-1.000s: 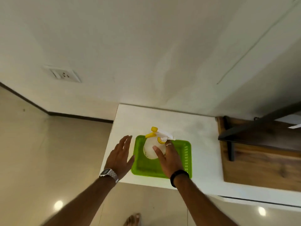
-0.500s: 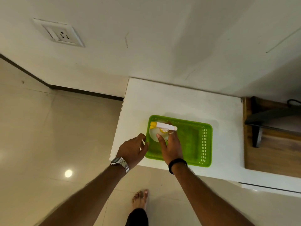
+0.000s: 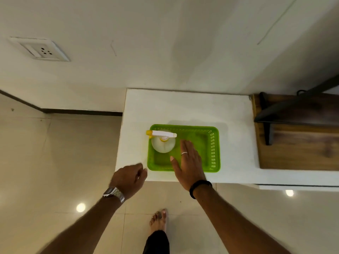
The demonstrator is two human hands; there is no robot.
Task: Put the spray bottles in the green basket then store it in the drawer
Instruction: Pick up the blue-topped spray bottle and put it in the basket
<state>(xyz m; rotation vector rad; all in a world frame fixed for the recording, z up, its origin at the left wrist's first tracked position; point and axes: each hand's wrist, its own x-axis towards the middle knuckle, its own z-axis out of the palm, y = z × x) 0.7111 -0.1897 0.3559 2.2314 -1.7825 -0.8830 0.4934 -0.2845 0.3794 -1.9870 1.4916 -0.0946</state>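
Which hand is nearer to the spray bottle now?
The right hand: open, just right of the spray bottle, over the green basket. The left hand is curled outside its near-left corner.

Head view; steeply down, near counter (image 3: 183, 107)

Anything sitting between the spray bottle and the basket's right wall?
No objects: in the head view only the bare basket floor and the open right hand hovering there separate the spray bottle from the green basket wall.

Glossy green plastic basket (image 3: 213, 149) on a matt white countertop (image 3: 183, 107).
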